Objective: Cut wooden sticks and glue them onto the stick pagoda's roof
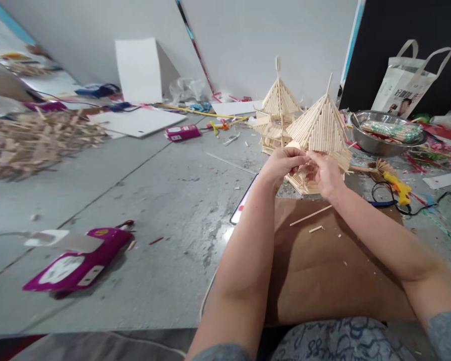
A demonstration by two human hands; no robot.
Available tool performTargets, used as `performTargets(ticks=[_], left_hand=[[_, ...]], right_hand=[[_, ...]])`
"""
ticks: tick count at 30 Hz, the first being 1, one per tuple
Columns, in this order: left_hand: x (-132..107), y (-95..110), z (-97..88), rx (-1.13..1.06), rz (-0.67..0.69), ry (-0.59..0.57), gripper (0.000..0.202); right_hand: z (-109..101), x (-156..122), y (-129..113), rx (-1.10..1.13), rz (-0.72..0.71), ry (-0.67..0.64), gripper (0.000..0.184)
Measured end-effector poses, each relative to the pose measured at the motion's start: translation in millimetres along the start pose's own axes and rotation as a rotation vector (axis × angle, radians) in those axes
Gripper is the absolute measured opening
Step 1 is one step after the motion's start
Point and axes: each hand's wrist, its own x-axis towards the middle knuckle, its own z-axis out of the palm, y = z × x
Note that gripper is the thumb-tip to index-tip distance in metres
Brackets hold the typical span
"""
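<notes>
Two small pavilion models built of pale wooden sticks stand at the table's far side. The nearer stick pavilion point(317, 125) has a pointed roof with a thin spike. Behind it to the left is the other pavilion point(280, 98). My left hand point(283, 163) and my right hand point(326, 173) meet in front of the nearer one, just below its roof edge. Both have fingers pinched close together, fingertips almost touching. Whatever lies between the fingertips is too small to make out. My hands hide part of the pavilion's middle and base.
Brown paper point(334, 281) lies beneath my forearms, with a loose stick point(310, 215) on it. A phone point(244, 200) is partly behind my left arm. Yellow glue gun point(397, 188) and metal bowl point(389, 143) sit at right. Purple power strip point(78, 260) and stick pile point(41, 143) are left.
</notes>
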Motion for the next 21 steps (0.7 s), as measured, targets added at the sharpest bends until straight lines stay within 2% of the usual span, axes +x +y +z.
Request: performTargets(ticks=[2,4,6,8,10,12,13,14,15,16,18,19,21], left_hand=[[-1,0,-3.4,0.035,-0.003,-0.016,0.018],[-1,0,-7.3,0.033,-0.007,-0.023,0.014],[-1,-2,-11.0,0.024,-0.021,-0.031,0.012],[0,-3,-13.5,0.021,-0.046,-0.039,0.011],[0,-4,-14.2,0.02,-0.067,-0.046,0.012],[0,-4,-13.0,0.022,-0.072,-0.046,0.012],[0,-5,-12.1,0.023,-0.072,-0.042,0.013],[0,-5,-11.0,0.024,-0.074,-0.038,0.013],[0,-6,-10.0,0.023,-0.078,-0.034,0.013],[0,-6,-9.1,0.021,-0.084,-0.033,0.014],[0,-7,-8.1,0.018,-0.099,-0.034,0.014],[0,-8,-7.9,0.018,-0.102,-0.031,0.014],[-1,-8,-7.9,0.025,-0.1,-0.019,0.015]], right_hand=[[-9,-16,-5,-0.045,0.043,0.014,0.02],[-24,-35,-14,-0.187,0.1,-0.035,0.022],[-46,-53,-27,-0.382,0.128,-0.139,0.021],[-78,-62,-40,-0.528,0.04,-0.135,0.023],[-119,-61,-52,-0.751,-0.103,0.056,0.027],[-162,-52,-60,-1.115,-0.161,0.398,0.026],[-183,-47,-62,-1.353,-0.114,0.534,0.025],[-201,-42,-63,-1.536,-0.027,0.606,0.025],[-218,-38,-61,-1.631,0.095,0.673,0.027],[-232,-34,-59,-1.658,0.204,0.693,0.03],[-253,-30,-53,-1.617,0.27,0.726,0.033],[-261,-30,-49,-1.542,0.258,0.749,0.033],[-273,-31,-44,-1.31,0.135,0.732,0.034]])
